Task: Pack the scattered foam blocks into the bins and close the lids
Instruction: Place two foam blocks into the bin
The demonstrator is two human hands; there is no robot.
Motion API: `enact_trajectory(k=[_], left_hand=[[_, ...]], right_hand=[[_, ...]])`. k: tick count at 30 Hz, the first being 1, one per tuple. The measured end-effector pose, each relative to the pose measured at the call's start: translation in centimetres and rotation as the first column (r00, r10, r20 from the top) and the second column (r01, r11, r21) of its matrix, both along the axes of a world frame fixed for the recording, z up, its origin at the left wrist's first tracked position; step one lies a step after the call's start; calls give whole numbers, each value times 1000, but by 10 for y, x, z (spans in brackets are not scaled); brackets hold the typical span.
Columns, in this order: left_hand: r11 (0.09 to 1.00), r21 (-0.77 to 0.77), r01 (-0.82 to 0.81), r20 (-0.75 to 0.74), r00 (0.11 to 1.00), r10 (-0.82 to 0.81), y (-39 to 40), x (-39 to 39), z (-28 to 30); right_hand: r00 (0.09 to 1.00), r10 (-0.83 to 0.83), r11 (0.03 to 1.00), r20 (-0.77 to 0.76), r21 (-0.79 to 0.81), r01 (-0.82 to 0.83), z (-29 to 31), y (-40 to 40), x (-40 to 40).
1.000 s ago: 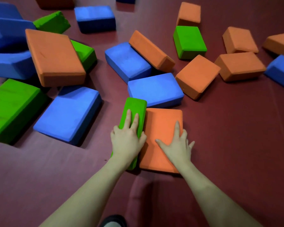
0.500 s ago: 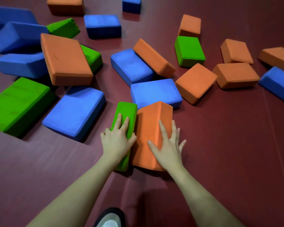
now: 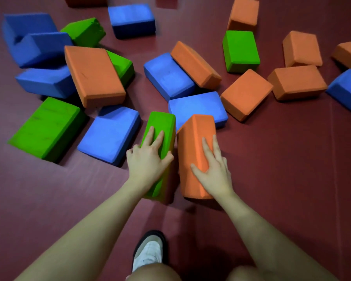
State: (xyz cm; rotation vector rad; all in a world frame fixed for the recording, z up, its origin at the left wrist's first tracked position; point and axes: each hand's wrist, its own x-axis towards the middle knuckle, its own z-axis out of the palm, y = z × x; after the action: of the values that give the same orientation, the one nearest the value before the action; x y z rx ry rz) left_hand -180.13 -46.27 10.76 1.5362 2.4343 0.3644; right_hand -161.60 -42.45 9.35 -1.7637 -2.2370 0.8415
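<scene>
A green foam block (image 3: 163, 126) stands on its narrow side on the dark red floor mat. My left hand (image 3: 148, 161) lies over its top, two fingers straight along it, thumb and outer fingers down its sides. Right beside it an orange foam block (image 3: 193, 142) is tipped up on a long edge, a narrow gap between the two. My right hand (image 3: 214, 169) lies flat against the orange block's right face with straight, spread fingers. No bin or lid is in view.
Several blue, orange and green blocks lie scattered beyond: a blue block (image 3: 197, 107) just behind the pair, another blue block (image 3: 109, 134) to the left, a large green block (image 3: 47, 126) further left. My shoe (image 3: 148, 252) and knees are at the bottom. Bare mat (image 3: 292, 169) spreads to the right.
The orange block has turned from lying flat to standing tipped on its long edge under my right hand. My left hand has stayed on the green block. The view has pulled back.
</scene>
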Motion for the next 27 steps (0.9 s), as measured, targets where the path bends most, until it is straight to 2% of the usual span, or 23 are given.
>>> enact_trajectory(k=[7, 17, 22, 27], left_hand=[[999, -34, -27, 101, 994, 30, -2, -10, 140], [988, -6, -154, 81, 985, 154, -28, -53, 365], [967, 3, -256, 51, 965, 256, -54, -71, 448], [923, 39, -382, 63, 923, 379, -102, -79, 503]], right_hand=[[995, 47, 999, 85, -16, -46, 147, 4, -11], [961, 243, 969, 134, 17, -247, 383, 9, -67], [934, 336, 938, 125, 41, -343, 461, -1, -100], [869, 476, 870, 138, 69, -488, 515, -25, -127]])
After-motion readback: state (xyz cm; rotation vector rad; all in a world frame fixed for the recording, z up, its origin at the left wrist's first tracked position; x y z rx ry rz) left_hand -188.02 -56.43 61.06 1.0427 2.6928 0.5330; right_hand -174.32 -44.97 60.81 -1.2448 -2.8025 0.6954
